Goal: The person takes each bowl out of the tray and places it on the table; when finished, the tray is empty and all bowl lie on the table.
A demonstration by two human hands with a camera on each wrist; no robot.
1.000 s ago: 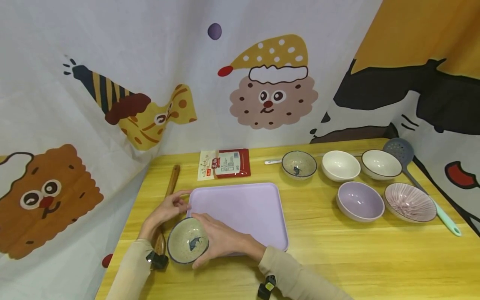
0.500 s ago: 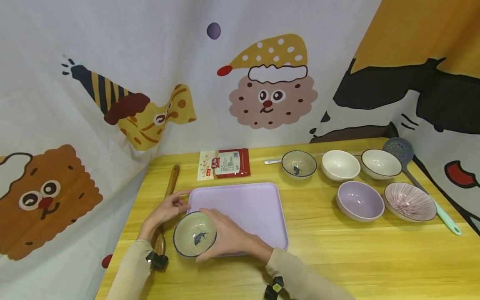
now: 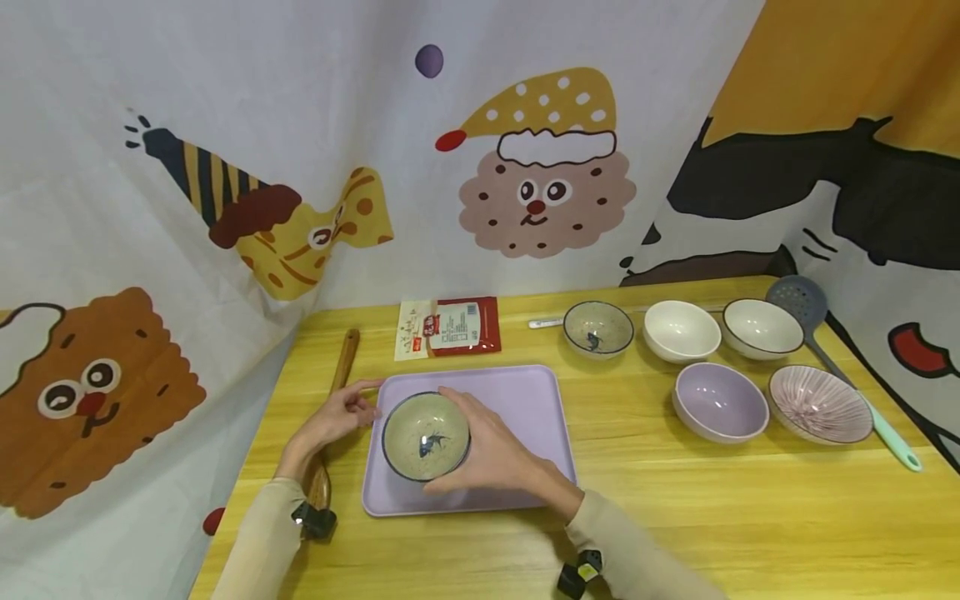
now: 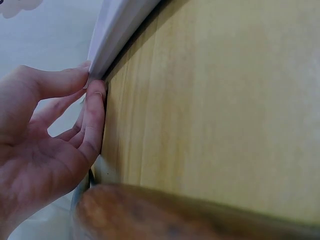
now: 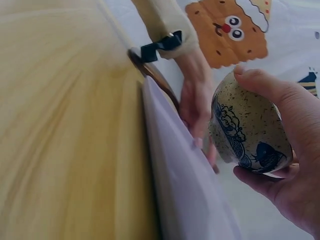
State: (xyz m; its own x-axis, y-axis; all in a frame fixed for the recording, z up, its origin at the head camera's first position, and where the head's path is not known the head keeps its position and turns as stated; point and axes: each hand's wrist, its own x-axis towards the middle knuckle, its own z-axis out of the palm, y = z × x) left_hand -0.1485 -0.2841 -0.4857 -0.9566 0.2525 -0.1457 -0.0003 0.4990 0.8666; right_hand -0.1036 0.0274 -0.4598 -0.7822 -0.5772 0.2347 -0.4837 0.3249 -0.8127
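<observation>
My right hand [image 3: 495, 450] grips a speckled beige bowl [image 3: 408, 429] with a blue rim and a blue fish inside. In the right wrist view the bowl [image 5: 252, 117] is held up off the lilac tray [image 5: 175, 160], its outside showing blue drawings. Seen from the head, it hangs over the left half of the tray [image 3: 517, 400]. At the tray's left edge, my left hand [image 3: 330, 425] pinches the rim. The left wrist view shows that hand [image 4: 47, 145] with thumb and fingertips on the tray edge [image 4: 117, 35].
A wooden utensil [image 3: 345, 358] lies under the left wrist. Behind the tray is a red and cream packet [image 3: 450, 327]. At right stand a similar fish bowl [image 3: 588, 325], white bowls [image 3: 678, 329], a purple bowl [image 3: 720, 400], a striped bowl [image 3: 821, 404] and a grey skimmer [image 3: 798, 300].
My right hand has carried the fish bowl rightward and away from me, from the tray's front left to over the tray. The left hand has stayed at the tray's edge.
</observation>
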